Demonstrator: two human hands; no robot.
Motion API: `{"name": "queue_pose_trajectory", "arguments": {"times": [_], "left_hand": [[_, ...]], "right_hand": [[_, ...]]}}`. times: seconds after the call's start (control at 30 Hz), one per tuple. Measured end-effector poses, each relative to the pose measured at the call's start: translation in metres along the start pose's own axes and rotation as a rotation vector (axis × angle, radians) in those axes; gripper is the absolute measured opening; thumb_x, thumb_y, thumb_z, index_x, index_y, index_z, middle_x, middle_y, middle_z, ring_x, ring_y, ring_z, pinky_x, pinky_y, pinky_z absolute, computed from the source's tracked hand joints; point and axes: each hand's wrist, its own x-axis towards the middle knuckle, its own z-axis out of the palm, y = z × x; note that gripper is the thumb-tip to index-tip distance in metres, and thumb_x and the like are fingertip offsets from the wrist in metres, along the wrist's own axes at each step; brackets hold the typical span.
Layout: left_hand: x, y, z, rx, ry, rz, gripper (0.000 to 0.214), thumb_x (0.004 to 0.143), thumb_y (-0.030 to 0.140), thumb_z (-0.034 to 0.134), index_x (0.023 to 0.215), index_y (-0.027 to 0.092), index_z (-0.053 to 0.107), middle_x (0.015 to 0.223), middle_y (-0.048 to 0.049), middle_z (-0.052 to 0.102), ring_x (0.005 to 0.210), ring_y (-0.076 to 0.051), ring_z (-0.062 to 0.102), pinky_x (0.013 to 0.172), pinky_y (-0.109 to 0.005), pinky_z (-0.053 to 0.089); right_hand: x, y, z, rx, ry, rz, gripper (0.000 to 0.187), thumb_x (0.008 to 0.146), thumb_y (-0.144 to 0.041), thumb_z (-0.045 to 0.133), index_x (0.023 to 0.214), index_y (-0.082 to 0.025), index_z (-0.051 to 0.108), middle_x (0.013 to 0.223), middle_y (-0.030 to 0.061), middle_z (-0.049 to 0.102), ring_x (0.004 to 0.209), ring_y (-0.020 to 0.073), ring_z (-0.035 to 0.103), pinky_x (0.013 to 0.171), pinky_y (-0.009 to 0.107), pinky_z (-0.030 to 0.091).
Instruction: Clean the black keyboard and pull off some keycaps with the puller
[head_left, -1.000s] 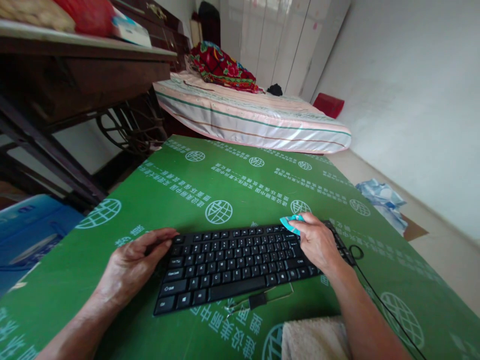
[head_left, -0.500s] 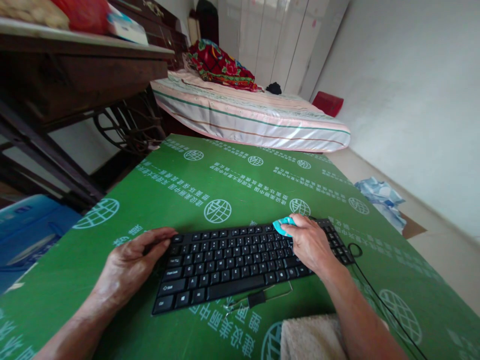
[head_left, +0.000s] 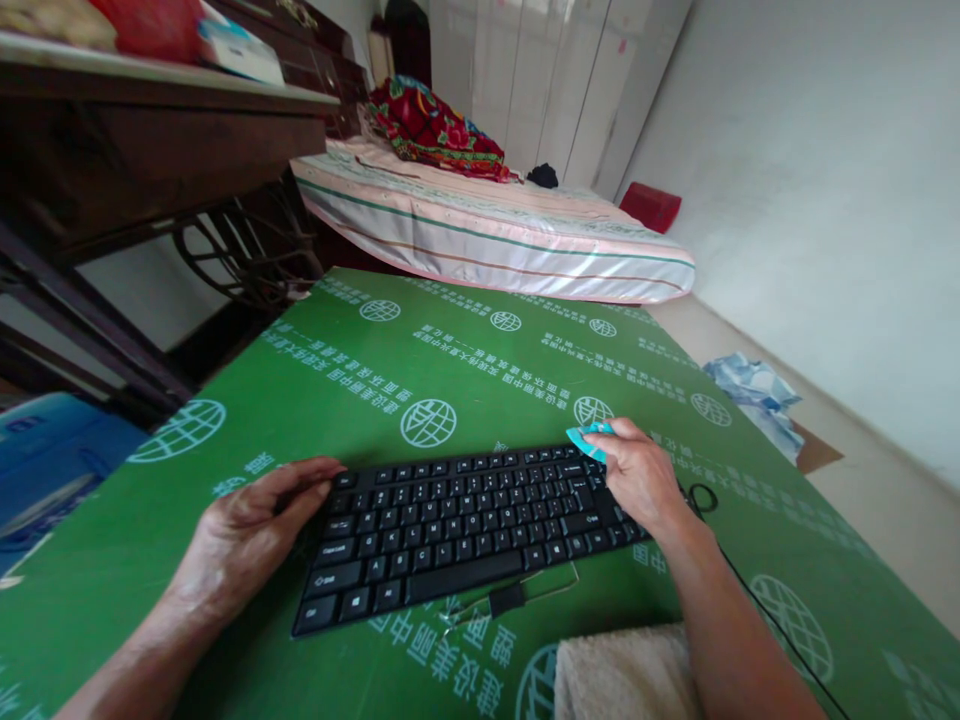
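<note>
- Two bare hands work at a black keyboard (head_left: pixel 450 530), which lies flat and slightly aslant on a green printed board (head_left: pixel 360 390) across the lower middle of the frame.
- At lower left, the left hand (head_left: pixel 244 535) has its thumb and fingertips at the keyboard's upper left corner; whether it pinches the edge or merely rests against it, I cannot tell.
- Right of centre, the right hand (head_left: pixel 641 475) is closed on a small turquoise cloth (head_left: pixel 589 442), pinched between thumb and fingers at the keyboard's far edge, near its upper right part. The hands are well apart.
- Judging by the cloth's place, wiping appears to be under way rather than finished. How many keys are done cannot be read from the surface: wiped and unwiped ones look alike, and the hand and forearm hide much of the right end.
- Near the bottom edge, a beige towel (head_left: pixel 619 670) and a small dark piece with thin wires (head_left: pixel 506 600) lie on the board, neither in a hand.
- Compared with half a second ago, the cloth sits further right along the keyboard, and the right hand now covers more of the number keys. The left hand keeps its place at the corner. The whole view is shifted a little, so the keyboard itself seems unmoved on the board.
</note>
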Motion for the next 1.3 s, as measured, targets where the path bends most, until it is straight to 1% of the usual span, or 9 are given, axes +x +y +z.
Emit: {"name": "queue_pose_trajectory", "arguments": {"times": [0.13,0.23,0.43,0.67,0.73,0.93,1.0,1.17,1.3], "left_hand": [[0.001,-0.004,0.000,0.003,-0.001,0.000,0.060,0.057,0.056,0.051,0.098,0.016,0.067,0.106,-0.0074,0.071,0.104,-0.027,0.061,0.100,-0.034,0.042],[0.000,-0.004,-0.001,0.012,0.002,0.000,0.060,0.057,0.056,0.050,0.098,0.016,0.067,0.106,-0.0077,0.071,0.105,-0.027,0.061,0.100,-0.035,0.043],[0.000,-0.002,-0.002,0.001,-0.004,0.016,0.061,0.057,0.056,0.050,0.098,0.015,0.067,0.106,-0.0088,0.070,0.104,-0.027,0.061,0.099,-0.035,0.043],[0.000,-0.003,-0.001,0.002,0.006,0.002,0.058,0.057,0.056,0.049,0.096,0.017,0.068,0.105,-0.0071,0.071,0.103,-0.028,0.062,0.099,-0.038,0.043],[-0.001,-0.002,-0.002,0.007,0.009,0.000,0.057,0.057,0.056,0.049,0.095,0.018,0.068,0.104,-0.0068,0.071,0.103,-0.028,0.062,0.098,-0.037,0.044],[0.000,-0.003,-0.001,0.059,0.025,0.050,0.052,0.060,0.056,0.048,0.091,0.021,0.069,0.101,-0.0042,0.072,0.099,-0.026,0.064,0.096,-0.036,0.047],[0.000,-0.004,-0.001,0.076,0.042,0.069,0.050,0.061,0.056,0.047,0.089,0.021,0.069,0.097,-0.0038,0.073,0.095,-0.025,0.066,0.093,-0.035,0.049],[-0.002,0.004,-0.004,0.093,0.048,0.084,0.047,0.062,0.054,0.047,0.086,0.021,0.069,0.095,-0.0047,0.074,0.092,-0.026,0.067,0.093,-0.035,0.049],[-0.004,0.008,-0.004,0.069,0.043,0.050,0.048,0.061,0.053,0.047,0.088,0.020,0.069,0.097,-0.0053,0.073,0.094,-0.027,0.066,0.096,-0.037,0.047]], "right_hand": [[0.000,-0.009,-0.002,-0.086,-0.116,-0.108,0.045,0.076,0.001,0.044,0.102,-0.024,0.071,0.103,0.0070,0.062,0.099,0.0198,0.058,0.087,0.030,0.046],[0.001,-0.015,-0.004,-0.177,-0.167,-0.111,0.045,0.077,0.000,0.045,0.103,-0.026,0.071,0.098,0.0068,0.062,0.097,0.0209,0.057,0.087,0.032,0.045],[0.000,-0.016,-0.004,-0.184,-0.170,-0.118,0.048,0.074,0.001,0.044,0.104,-0.025,0.071,0.105,0.0066,0.062,0.099,0.0210,0.057,0.090,0.033,0.044],[0.001,-0.012,-0.002,-0.150,-0.145,-0.145,0.050,0.072,0.003,0.043,0.103,-0.025,0.071,0.101,0.0068,0.063,0.099,0.0205,0.058,0.088,0.032,0.045],[0.001,-0.007,-0.003,-0.134,-0.115,-0.110,0.050,0.074,0.002,0.042,0.104,-0.025,0.071,0.101,0.0063,0.063,0.097,0.0197,0.059,0.086,0.030,0.046],[0.001,0.011,-0.009,-0.092,-0.007,0.121,0.046,0.077,0.000,0.042,0.108,-0.021,0.069,0.103,0.0066,0.063,0.092,0.0181,0.061,0.079,0.027,0.047],[0.001,0.011,-0.010,-0.086,-0.037,0.115,0.045,0.077,0.000,0.043,0.106,-0.022,0.070,0.101,0.0059,0.063,0.092,0.0174,0.061,0.079,0.027,0.047],[0.001,-0.004,-0.014,-0.156,-0.178,-0.022,0.046,0.077,0.001,0.042,0.102,-0.025,0.071,0.096,0.0052,0.062,0.094,0.0168,0.058,0.081,0.026,0.044],[0.002,-0.011,-0.017,-0.240,-0.226,-0.021,0.045,0.076,0.000,0.045,0.101,-0.027,0.071,0.090,0.0053,0.060,0.092,0.0178,0.056,0.081,0.027,0.043]]}}
